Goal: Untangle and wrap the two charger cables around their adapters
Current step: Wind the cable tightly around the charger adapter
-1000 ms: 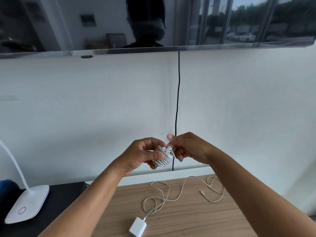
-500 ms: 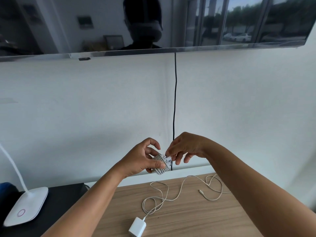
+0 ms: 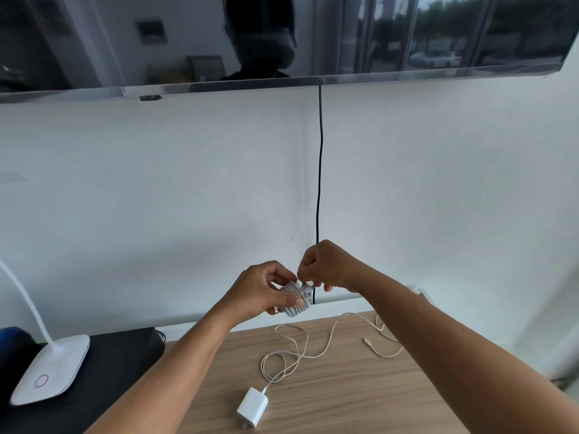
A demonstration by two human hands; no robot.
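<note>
Fingers of right hand [image 3: 326, 267] have curled tighter, pinching cable end [image 3: 305, 288] on wrapped adapter [image 3: 293, 303]; left hand [image 3: 261, 292] grips that bundle. Likely tucking the end. Next: take loose charger [image 3: 252, 408], nearer.

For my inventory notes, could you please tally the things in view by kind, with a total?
chargers: 2 (wrapped charger, loose charger)
desk lamp: 1
black wall cable: 1
wall screen: 1
Total: 5
</note>
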